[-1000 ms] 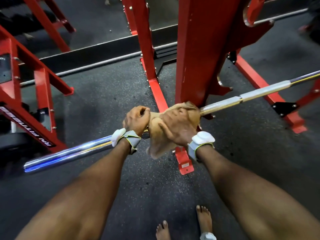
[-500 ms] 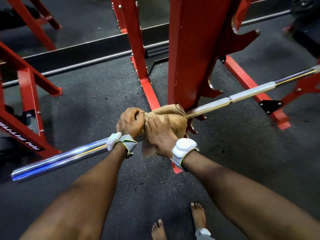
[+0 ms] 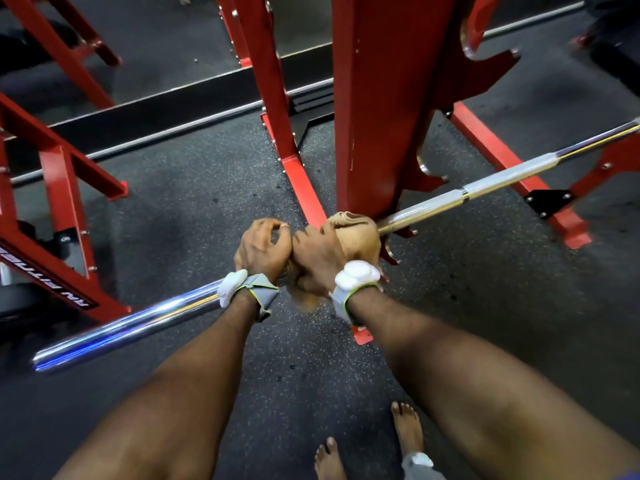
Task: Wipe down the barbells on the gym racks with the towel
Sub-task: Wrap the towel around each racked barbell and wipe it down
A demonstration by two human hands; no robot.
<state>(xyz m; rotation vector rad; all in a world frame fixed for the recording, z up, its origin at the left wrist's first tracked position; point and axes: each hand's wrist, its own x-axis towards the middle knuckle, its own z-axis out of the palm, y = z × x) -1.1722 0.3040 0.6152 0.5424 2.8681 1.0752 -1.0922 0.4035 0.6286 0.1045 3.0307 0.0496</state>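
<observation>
Dark speckled gym floor (image 3: 194, 202) spreads beneath a red rack upright (image 3: 377, 98) at the top centre of your view. A chrome barbell (image 3: 131, 323) slants across the foot of that upright; its shiny sleeve end reaches far out to the upright's left and towards you, and its shaft carries on past the upright's right side. A tan towel (image 3: 360, 233) is bunched round the bar just in front of the upright's base; whether the cloth touches the red steel cannot be told. Your right hand (image 3: 317, 261) has its grip closed on the towel, fingers curled over the cloth and the bar inside it, with a loose tail of cloth hanging below. Your left hand (image 3: 263, 249) sits hard against the right one, on the side farther from the upright; its grip is closed round the bare barbell, fingers curled and thumb meeting forefinger. A grey left wristband (image 3: 242, 292) and right wristband (image 3: 353, 282) each carry a white pod. Your bare feet (image 3: 407, 427) stand on the floor well short of the upright; a second red frame (image 3: 59, 188) with white lettering stands well to the upright's left.
</observation>
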